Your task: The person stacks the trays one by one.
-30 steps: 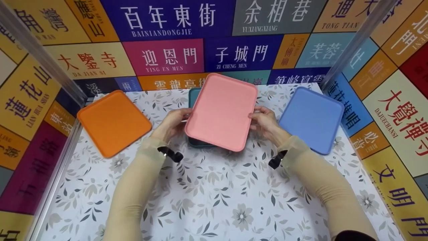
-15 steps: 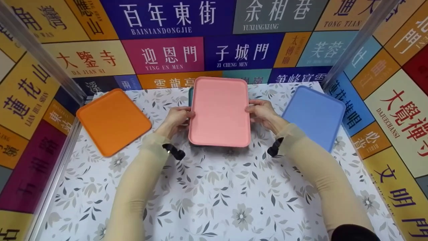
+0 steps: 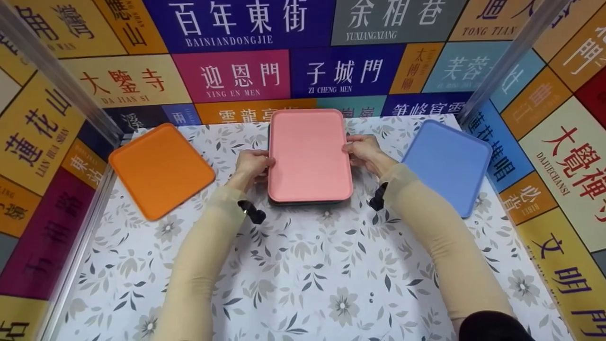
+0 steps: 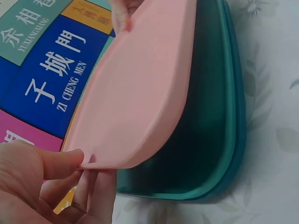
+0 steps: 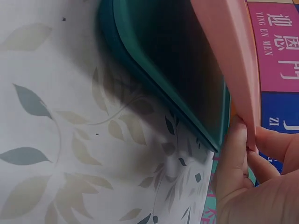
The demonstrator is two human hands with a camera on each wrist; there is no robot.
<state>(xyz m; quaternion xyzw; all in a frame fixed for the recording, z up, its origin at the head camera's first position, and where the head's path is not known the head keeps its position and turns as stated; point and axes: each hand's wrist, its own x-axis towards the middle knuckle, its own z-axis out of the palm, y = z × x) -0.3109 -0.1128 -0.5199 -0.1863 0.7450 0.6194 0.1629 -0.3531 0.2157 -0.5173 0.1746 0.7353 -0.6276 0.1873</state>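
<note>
A pink rectangular tray (image 3: 310,156) is held at the far middle of the table. My left hand (image 3: 253,166) pinches its left rim, thumb on top and fingers beneath, as the left wrist view shows. On the opposite rim, my right hand (image 3: 367,150) pinches between thumb and fingers. Directly under the pink tray lies a teal tray (image 4: 229,116), which looks doubled, as if two are stacked. From the head only a thin teal edge shows. Both wrist views reveal a gap between the pink tray and the teal one (image 5: 140,70).
An orange tray (image 3: 162,171) lies turned at an angle on the left. To the right is a blue tray (image 3: 447,166), partly behind my right forearm. Walls with colourful lettered panels (image 3: 232,76) border the flower-patterned tablecloth (image 3: 303,274) at the back and sides.
The pink tray has turned from a tilt to nearly straight and shifted left, so it now covers almost all of the teal tray. Both hands kept their grip and moved with it.
</note>
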